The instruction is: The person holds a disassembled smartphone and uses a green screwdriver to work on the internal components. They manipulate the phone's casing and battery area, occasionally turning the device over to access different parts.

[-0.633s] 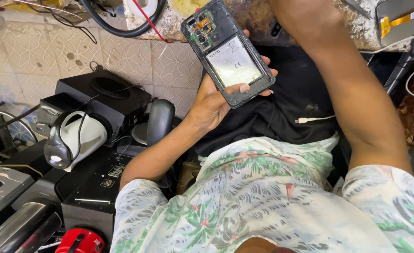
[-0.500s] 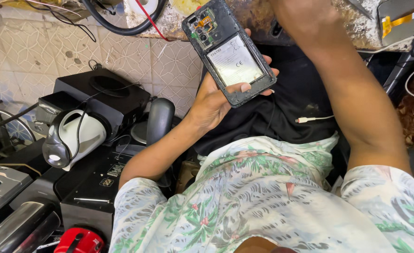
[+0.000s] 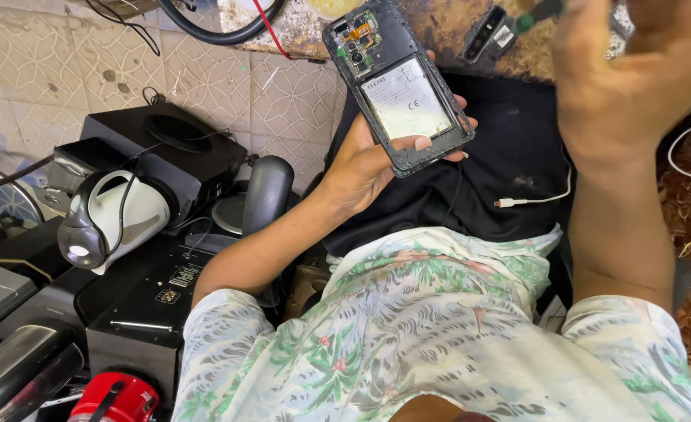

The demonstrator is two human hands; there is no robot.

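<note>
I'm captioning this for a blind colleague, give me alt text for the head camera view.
A person's left hand holds an opened smartphone, back cover off, battery showing. The right hand is raised near a worn workbench. A white kettle and black speakers sit at left.

Between my left hand point(image 3: 369, 160) holding the opened phone point(image 3: 398, 86) and my raised right hand point(image 3: 634, 70), open room lies over the black cloth point(image 3: 509, 148). To my left, the kettle point(image 3: 115, 223), black boxes point(image 3: 166, 156) and cables crowd the floor.
</note>
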